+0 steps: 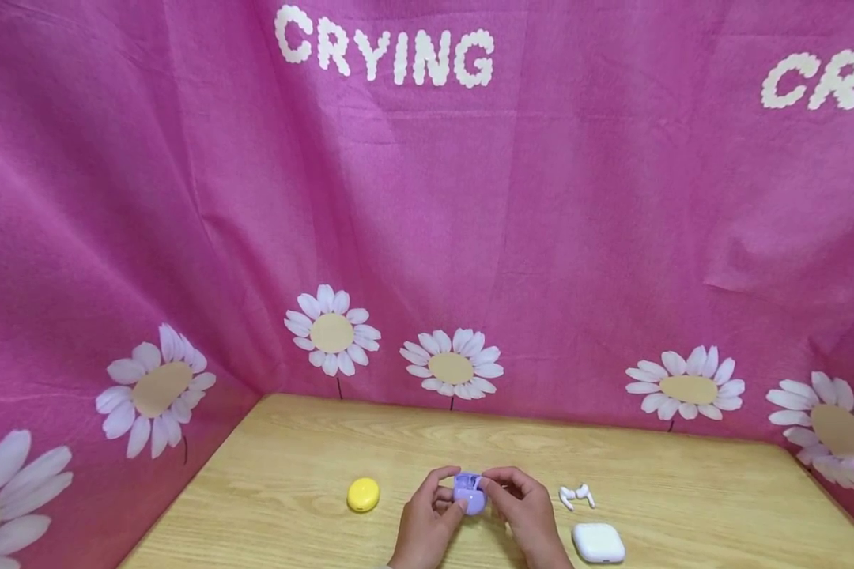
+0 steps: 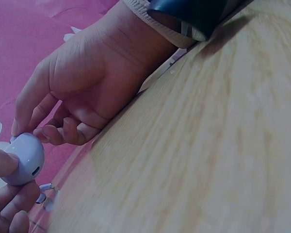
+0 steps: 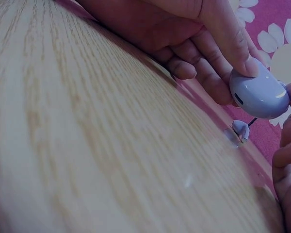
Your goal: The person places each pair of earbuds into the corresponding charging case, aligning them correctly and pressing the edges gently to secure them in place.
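In the head view a glossy purple earbud case (image 1: 470, 499) is held above the table with its lid raised. My left hand (image 1: 428, 518) grips it from the left, thumb on its front. The right hand (image 1: 523, 510) pinches a small pale earbud (image 1: 478, 480) at the opening, mostly hidden by fingertips. From the left wrist the case (image 2: 29, 158) shows a dark port slot, with the right hand (image 2: 94, 80) reaching over from above. The right wrist view shows the left thumb pressed on the case (image 3: 262, 94), with right fingertips at its far edge.
On the wooden table (image 1: 292, 450) a round yellow case (image 1: 364, 495) lies left of the hands. To the right are two white earbuds (image 1: 576, 496) and a closed white case (image 1: 598, 543). A pink curtain (image 1: 576, 237) with daisies borders the table behind and at the sides.
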### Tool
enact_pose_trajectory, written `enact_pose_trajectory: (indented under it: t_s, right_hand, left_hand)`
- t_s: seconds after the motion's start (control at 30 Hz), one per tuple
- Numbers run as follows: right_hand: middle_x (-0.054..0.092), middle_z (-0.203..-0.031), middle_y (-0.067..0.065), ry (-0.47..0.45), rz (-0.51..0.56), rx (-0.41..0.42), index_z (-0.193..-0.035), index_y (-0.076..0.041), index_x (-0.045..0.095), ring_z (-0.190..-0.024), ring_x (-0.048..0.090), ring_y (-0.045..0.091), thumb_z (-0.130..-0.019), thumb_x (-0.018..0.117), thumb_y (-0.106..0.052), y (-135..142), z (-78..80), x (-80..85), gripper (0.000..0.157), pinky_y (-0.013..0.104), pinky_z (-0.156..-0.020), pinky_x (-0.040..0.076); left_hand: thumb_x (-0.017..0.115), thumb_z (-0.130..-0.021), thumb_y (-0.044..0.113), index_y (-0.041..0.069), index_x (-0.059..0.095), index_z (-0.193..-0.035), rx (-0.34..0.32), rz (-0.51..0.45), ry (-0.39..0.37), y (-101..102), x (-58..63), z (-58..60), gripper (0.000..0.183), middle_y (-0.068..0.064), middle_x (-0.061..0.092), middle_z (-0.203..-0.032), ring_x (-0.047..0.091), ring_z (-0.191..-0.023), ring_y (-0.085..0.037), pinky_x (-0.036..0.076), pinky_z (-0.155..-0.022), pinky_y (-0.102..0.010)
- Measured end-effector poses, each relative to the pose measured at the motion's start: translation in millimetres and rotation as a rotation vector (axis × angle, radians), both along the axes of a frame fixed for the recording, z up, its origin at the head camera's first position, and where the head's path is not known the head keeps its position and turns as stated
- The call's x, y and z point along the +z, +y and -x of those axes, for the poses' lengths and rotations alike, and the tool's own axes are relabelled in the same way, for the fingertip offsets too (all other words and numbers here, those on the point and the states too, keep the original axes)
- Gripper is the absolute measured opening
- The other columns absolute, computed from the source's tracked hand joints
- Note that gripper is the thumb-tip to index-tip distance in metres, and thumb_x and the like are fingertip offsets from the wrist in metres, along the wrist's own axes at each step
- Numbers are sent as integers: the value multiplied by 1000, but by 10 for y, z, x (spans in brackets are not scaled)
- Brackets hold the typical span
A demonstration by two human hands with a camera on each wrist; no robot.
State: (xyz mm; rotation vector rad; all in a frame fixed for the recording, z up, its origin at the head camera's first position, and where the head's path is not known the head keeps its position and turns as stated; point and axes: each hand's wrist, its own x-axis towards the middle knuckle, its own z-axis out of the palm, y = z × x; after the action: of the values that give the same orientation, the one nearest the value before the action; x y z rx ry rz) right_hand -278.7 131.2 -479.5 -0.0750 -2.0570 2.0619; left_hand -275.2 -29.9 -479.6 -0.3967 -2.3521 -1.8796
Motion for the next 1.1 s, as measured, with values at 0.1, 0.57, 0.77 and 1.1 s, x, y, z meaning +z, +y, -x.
enact_pose_trajectory:
  t_s: [0.1, 0.57, 0.77, 1.1]
  right_hand:
    - [61, -73, 1, 8, 8, 3, -97, 2, 70, -56, 47, 8, -82, 75, -14, -3, -4, 3, 23, 19, -48, 39]
    - [58, -71, 0, 3, 11, 14, -100, 5, 69, -59, 48, 8, -87, 70, -11, 7, 7, 7, 21, 20, -49, 40]
    - [59, -73, -1, -3, 13, 17, -100, 5, 70, -59, 48, 8, -87, 70, -12, 0, 8, 12, 21, 21, -50, 40]
    - [62, -77, 0, -6, 6, 14, -99, 4, 70, -61, 48, 8, -87, 70, -11, 8, 11, 10, 20, 21, -50, 41]
  left_hand:
    - [71, -84, 8, 11, 58, -125, 1, -5, 7, -5, -5, 2, 44, 4, 68, -83, 58, -74, -4, 45, -68, -19]
    - [70, -84, 8, 9, 58, -125, -8, -1, 28, -3, -13, 9, 43, 4, 69, -82, 59, -74, -3, 45, -67, -19]
    - [70, -84, 9, 10, 58, -125, -3, -1, 17, -8, -14, 9, 42, 3, 69, -82, 59, -74, -4, 45, -68, -19]
    - [70, -85, 8, 10, 58, -125, -4, 4, 9, 1, 6, 1, 42, 3, 69, -83, 60, -74, -4, 45, -67, -19]
